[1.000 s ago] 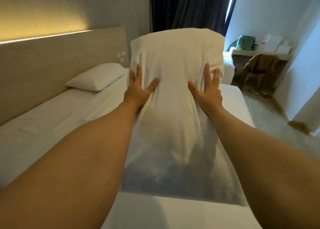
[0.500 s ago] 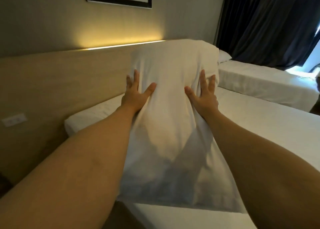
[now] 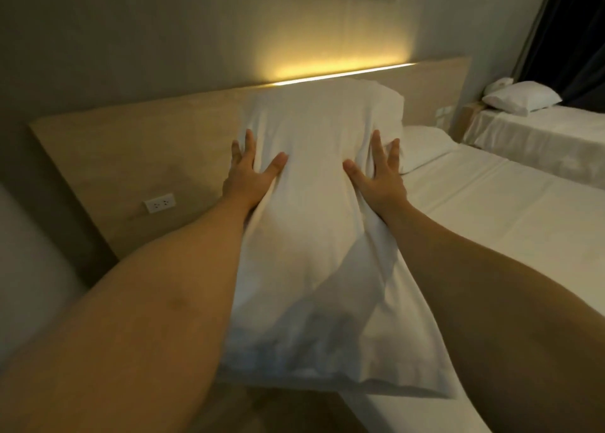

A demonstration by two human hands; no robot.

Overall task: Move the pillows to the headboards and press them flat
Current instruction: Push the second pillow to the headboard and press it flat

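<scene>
Pillow (image 3: 314, 223) held up on end in front of the wooden headboard (image 3: 147, 144).
Left hand (image 3: 250, 174) and right hand (image 3: 379, 177) clamp its two sides, fingers spread; the lower end hangs over the bed (image 3: 510, 216) corner.

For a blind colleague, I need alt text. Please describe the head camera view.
Two bare hands, left and right, hold a white pillow up in front of a wooden headboard. To the right lies a white bed; another pillow rests on a farther bed.
</scene>
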